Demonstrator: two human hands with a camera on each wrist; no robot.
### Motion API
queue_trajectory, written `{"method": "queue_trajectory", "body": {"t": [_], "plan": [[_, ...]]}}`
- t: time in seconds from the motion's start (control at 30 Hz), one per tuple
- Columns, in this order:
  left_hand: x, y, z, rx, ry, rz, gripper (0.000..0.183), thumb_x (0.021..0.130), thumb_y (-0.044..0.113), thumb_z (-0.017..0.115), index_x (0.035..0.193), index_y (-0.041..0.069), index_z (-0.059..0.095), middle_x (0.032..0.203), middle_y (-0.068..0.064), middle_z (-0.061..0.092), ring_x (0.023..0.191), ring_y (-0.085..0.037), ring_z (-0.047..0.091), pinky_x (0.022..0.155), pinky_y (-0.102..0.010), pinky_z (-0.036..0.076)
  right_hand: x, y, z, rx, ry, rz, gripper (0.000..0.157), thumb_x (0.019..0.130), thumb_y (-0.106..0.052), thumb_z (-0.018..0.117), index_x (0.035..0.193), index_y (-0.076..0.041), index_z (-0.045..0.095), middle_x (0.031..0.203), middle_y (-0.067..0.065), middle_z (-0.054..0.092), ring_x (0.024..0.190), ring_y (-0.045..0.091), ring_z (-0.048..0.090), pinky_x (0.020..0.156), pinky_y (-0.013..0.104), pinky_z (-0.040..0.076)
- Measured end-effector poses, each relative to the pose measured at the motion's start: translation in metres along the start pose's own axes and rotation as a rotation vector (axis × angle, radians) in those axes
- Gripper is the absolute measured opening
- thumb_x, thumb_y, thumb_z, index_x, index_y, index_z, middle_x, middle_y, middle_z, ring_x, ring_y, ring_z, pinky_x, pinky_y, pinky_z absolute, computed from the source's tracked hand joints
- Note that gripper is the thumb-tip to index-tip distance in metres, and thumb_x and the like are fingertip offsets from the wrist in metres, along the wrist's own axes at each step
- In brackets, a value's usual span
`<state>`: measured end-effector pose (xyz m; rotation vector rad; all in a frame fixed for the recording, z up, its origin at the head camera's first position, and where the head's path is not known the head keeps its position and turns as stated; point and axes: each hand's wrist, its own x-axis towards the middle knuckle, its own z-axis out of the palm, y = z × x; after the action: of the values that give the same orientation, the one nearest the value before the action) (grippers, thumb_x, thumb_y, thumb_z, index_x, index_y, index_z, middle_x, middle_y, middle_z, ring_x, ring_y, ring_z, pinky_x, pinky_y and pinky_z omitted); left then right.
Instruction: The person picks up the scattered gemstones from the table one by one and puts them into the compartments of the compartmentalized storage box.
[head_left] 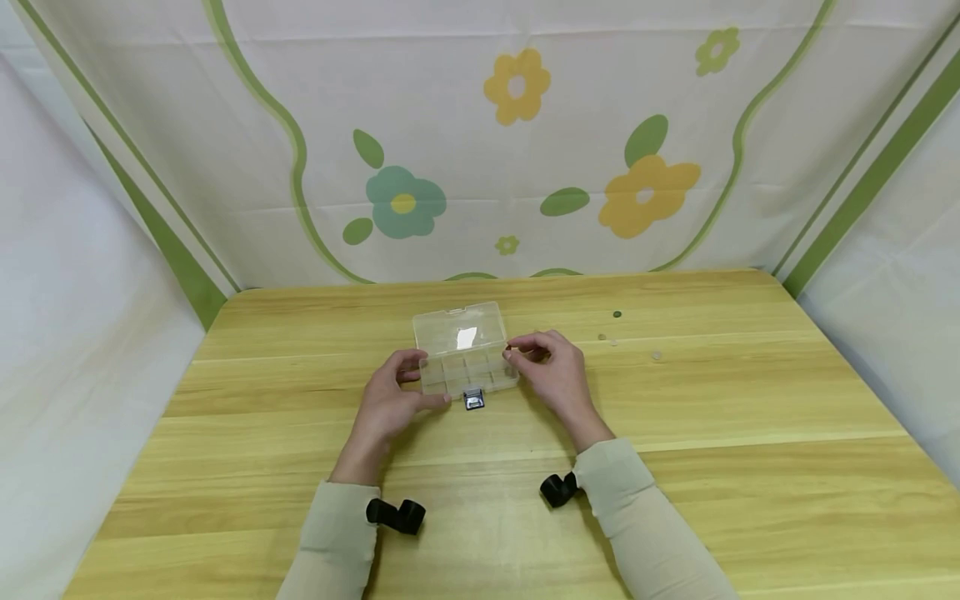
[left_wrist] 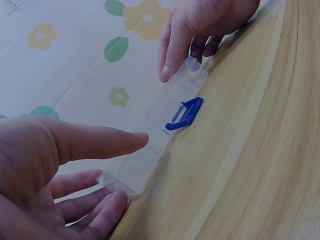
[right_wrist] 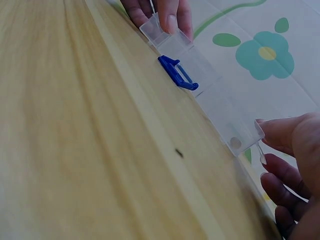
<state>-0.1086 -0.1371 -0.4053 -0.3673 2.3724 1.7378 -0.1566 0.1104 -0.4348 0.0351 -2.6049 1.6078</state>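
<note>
A clear plastic compartment box (head_left: 455,372) lies on the table with its lid (head_left: 450,327) raised at the back. A blue latch (left_wrist: 189,115) hangs at its front. My left hand (head_left: 392,392) holds the box's left end, thumb along the front and fingers round the side. At the right end, my right hand (head_left: 551,375) pinches a small dark red piece (head_left: 509,347) between thumb and forefinger; its kind is too small to tell. One small round disc (right_wrist: 235,143) shows in the rightmost part of the box.
Several small round pieces lie on the table right of the box, among them a dark green one (head_left: 617,314) and a pale one (head_left: 656,356). A flowered cloth (head_left: 465,142) hangs behind the wooden table (head_left: 750,467).
</note>
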Motion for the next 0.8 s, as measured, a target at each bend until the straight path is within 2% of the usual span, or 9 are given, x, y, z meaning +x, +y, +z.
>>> {"method": "queue_trajectory", "body": {"t": [0.8], "plan": [[0.0013,-0.0008,-0.0006,0.0,0.007,-0.003,0.078,0.078,0.004,0.093,0.147,0.015,0.059,0.152,-0.01,0.058,0.138,-0.033,0.052,0.115,-0.051,0.044,-0.0001,0.0005,-0.0007,0.001,0.006,-0.004,0.018,0.093,-0.024,0.086,0.109,-0.017,0.084,0.107,0.006,0.073,0.098,0.022,0.065,0.085,0.033,0.053]]}}
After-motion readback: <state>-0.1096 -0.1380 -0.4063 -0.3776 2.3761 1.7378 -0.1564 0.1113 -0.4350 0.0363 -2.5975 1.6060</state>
